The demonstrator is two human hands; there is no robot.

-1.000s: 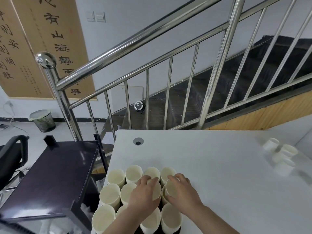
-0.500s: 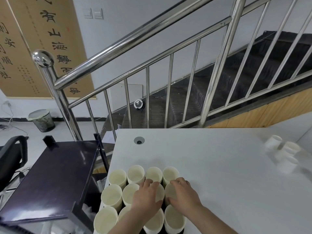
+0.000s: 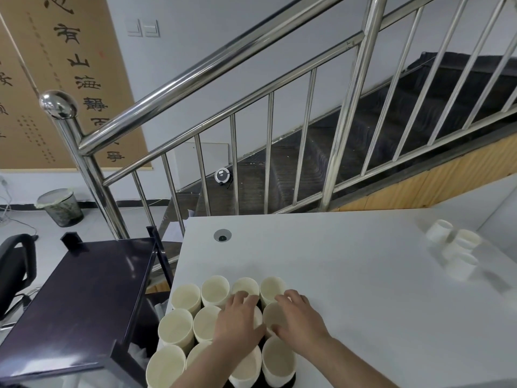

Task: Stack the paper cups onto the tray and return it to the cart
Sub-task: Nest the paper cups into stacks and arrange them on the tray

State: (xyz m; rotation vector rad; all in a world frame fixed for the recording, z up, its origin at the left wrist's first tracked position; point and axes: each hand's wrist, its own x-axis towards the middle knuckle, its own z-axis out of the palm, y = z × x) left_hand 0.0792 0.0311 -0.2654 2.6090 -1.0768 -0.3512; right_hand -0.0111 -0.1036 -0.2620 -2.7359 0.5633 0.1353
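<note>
Paper cups (image 3: 215,315): cream-white, upright, mouths up, packed rim to rim in three rows at the lower centre of the frame, on the near left corner of the white table (image 3: 349,264).
Tray (image 3: 260,305): dark, seen only as slivers between and beneath the cups; its outline is mostly hidden.
Left hand (image 3: 239,322): lower centre, palm down over the middle row, fingers curled over the rim of one cup; whether it truly grips cannot be told.
Right hand (image 3: 298,317): just beside the left, fingers and thumb curled around the rim of the cup (image 3: 275,316) at the right end of the middle row.
Loose cups (image 3: 454,247): a small cluster of white ones, blurred, at the right edge of the frame on the same table, well apart from the tray.
Cart (image 3: 75,298): dark, glossy top shelf, lower left of the frame, just beside the table's left edge.
Cable hole (image 3: 222,236): round, in the table top, centre left.
Stair railing (image 3: 195,77): polished steel, crossing the upper frame diagonally, dark stairs behind it.
Calligraphy scroll (image 3: 64,79): tan, upper left wall.
Waste bin (image 3: 60,207): mesh, lined, on the floor at left.
Office chair (image 3: 14,264): black, far left edge, partly seen.
</note>
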